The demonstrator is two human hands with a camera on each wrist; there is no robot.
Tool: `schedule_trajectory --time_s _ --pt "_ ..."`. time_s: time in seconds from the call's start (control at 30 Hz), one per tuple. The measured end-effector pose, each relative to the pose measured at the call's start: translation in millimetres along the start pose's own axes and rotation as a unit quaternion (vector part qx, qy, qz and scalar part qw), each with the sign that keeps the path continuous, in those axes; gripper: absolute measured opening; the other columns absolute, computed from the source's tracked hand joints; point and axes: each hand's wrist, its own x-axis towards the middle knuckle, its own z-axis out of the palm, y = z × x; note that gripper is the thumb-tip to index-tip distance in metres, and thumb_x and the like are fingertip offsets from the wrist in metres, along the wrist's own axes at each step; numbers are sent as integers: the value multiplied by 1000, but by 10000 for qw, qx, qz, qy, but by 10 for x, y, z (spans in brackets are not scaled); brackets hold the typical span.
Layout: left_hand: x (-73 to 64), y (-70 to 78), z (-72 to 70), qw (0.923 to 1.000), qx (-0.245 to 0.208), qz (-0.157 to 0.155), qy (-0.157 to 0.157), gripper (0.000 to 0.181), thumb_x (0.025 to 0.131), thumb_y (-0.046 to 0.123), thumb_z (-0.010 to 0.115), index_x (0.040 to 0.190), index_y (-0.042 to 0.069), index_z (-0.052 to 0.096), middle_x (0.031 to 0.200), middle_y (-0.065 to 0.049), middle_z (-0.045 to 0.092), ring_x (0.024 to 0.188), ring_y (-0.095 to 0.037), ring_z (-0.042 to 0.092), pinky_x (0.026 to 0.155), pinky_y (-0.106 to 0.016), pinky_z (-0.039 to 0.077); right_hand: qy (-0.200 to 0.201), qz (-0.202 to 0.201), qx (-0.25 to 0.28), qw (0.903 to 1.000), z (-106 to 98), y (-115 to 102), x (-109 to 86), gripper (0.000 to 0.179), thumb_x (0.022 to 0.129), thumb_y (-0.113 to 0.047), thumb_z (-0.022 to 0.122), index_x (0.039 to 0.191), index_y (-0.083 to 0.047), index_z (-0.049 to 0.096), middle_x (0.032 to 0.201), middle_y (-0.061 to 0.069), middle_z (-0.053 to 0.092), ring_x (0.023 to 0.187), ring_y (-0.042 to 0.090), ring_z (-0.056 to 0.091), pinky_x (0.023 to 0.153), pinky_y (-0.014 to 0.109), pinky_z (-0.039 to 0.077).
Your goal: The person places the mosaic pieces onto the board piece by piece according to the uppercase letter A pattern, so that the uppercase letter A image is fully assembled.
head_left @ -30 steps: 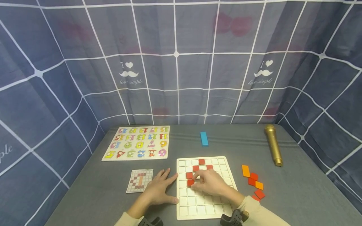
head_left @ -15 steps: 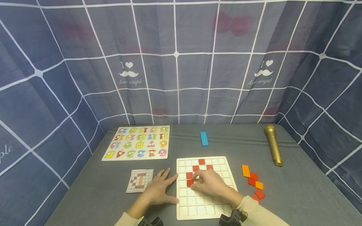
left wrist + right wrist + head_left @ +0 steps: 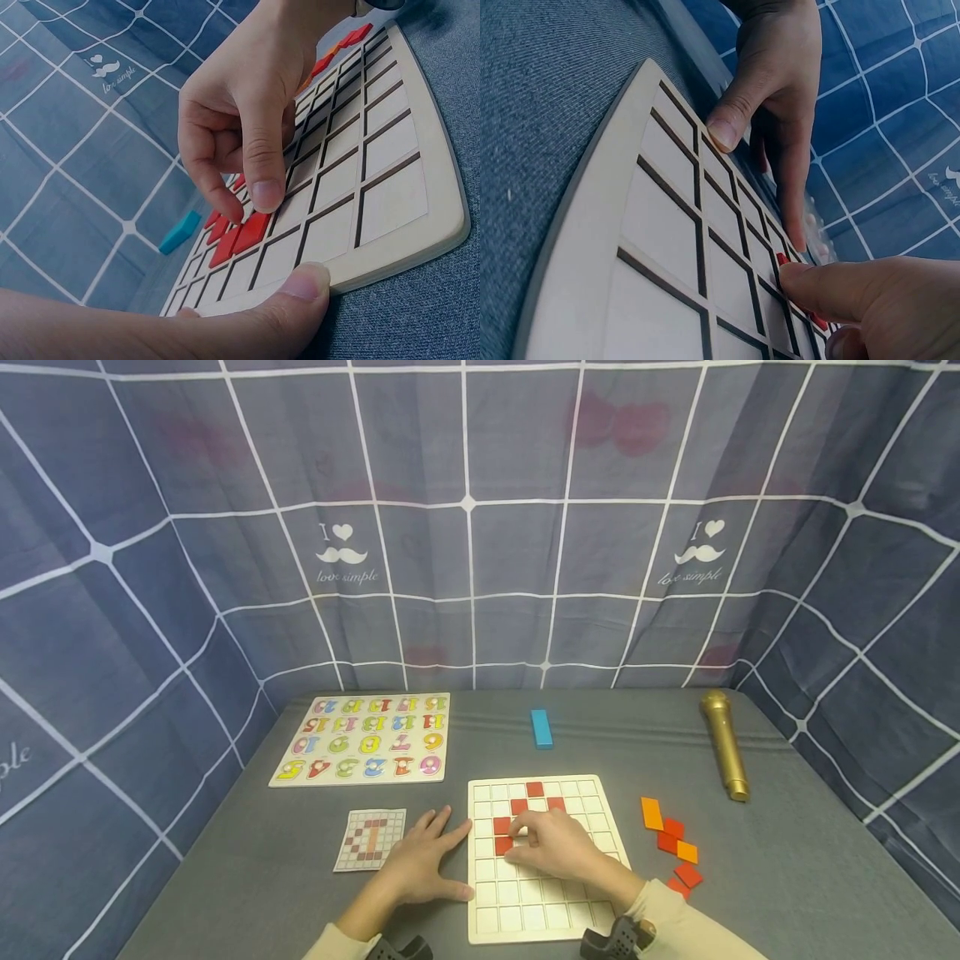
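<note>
A wooden grid board lies flat on the table, with several red square tiles set in its upper left cells. My right hand is over the board, thumb and index finger pinching the lowest red tile at its edges. This tile sits at a cell directly below another red tile. My left hand lies beside the board with fingers spread, its thumb and index fingertips at the left edge. Next to that hand, a pattern card shows coloured squares on a grid.
Loose red and orange tiles lie right of the board. A number puzzle board stands back left, a blue block at the back middle, a gold microphone back right. A checked curtain encloses the table's back and sides.
The red tile and my right fingertips have shifted very slightly left in the cell. My left hand holds its place at the board's edge.
</note>
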Motion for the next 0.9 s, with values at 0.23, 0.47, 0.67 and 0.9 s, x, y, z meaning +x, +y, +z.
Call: schedule_trajectory --time_s 0.23,0.47,0.67,0.9 --pt "10 -4 2 10000 -6 -15 -21 95 66 49 86 146 15 47 159 -24 29 145 -53 24 97 -82 30 25 30 -50 10000 10 -8 -4 21 80 -31 78 95 -17 72 55 -18 41 50 -6 33 46 16 32" --pt "11 1 4 10000 -22 -29 -50 96 66 49 86 147 16 47 160 -23 28 146 -52 23 97 -82 29 -23 110 46 9999 15 -25 -12 20 82 -29 76 95 -15 73 52 -18 38 46 -5 29 43 15 25" --pt "8 5 1 10000 -34 -34 -7 96 66 49 86 147 15 47 159 -24 29 146 -52 24 98 -82 29 70 31 -37 10000 12 -40 -1 20 81 -30 77 94 -15 72 55 -18 42 49 -6 30 43 16 28" --pt "1 -1 -13 10000 -20 -3 -20 96 66 50 85 147 15 46 159 -25 29 145 -53 24 97 -82 30 58 63 -71 9999 -18 -31 -2 22 81 -34 78 95 -17 72 55 -16 49 50 -6 34 44 16 32"
